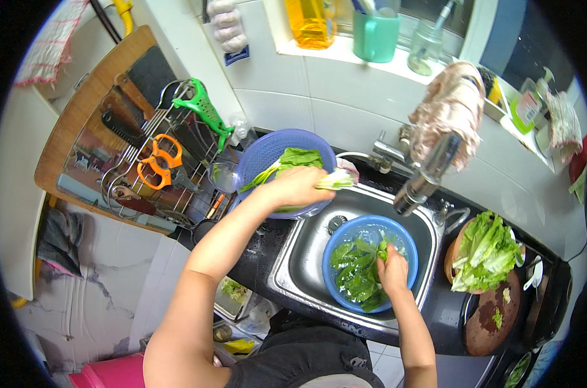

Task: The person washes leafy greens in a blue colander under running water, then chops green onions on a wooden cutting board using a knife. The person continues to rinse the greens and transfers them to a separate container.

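My left hand is closed around a bunch of leafy greens, whose pale stem ends stick out to the right. It is over a purple plastic colander at the left of the sink; green leaves show inside, partly hidden by the hand. A blue plastic basin of water sits in the stainless-steel sink. In it, my right hand grips the stems of more greens, which spread in the water to its left.
A chrome faucet wrapped in cloth overhangs the sink. Lettuce and a round cutting board are at the right. A wire rack at the left holds knives, orange-handled scissors and a green peeler.
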Action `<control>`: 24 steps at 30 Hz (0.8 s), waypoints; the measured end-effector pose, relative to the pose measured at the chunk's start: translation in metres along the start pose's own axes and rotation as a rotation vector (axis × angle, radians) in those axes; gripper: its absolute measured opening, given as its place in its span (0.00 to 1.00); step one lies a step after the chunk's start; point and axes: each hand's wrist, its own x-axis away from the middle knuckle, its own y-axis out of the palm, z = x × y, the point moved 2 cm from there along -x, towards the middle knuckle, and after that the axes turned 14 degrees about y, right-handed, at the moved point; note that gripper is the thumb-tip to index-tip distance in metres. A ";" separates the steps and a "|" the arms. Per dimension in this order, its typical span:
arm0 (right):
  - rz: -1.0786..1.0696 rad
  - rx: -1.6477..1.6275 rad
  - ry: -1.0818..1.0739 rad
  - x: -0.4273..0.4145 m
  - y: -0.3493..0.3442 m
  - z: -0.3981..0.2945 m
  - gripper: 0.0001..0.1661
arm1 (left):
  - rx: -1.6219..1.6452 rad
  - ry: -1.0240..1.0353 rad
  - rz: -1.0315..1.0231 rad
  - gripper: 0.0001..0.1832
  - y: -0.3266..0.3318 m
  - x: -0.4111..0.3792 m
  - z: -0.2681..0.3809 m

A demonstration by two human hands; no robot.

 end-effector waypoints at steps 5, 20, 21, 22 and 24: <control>0.036 -0.319 -0.380 -0.006 -0.045 -0.132 0.16 | 0.088 -0.264 -0.325 0.45 0.043 0.026 -0.097; -0.222 0.678 -0.565 -0.170 0.141 -0.275 0.58 | 0.039 -0.185 -0.090 0.44 0.061 0.057 -0.078; -0.243 0.631 -0.577 -0.167 0.140 -0.279 0.59 | 0.045 -0.180 -0.072 0.43 0.062 0.062 -0.080; -0.262 0.586 -0.585 -0.167 0.136 -0.282 0.59 | 0.046 -0.177 -0.060 0.40 0.062 0.065 -0.083; -0.321 0.491 -0.587 -0.166 0.117 -0.286 0.62 | 0.048 -0.191 -0.079 0.38 0.057 0.066 -0.085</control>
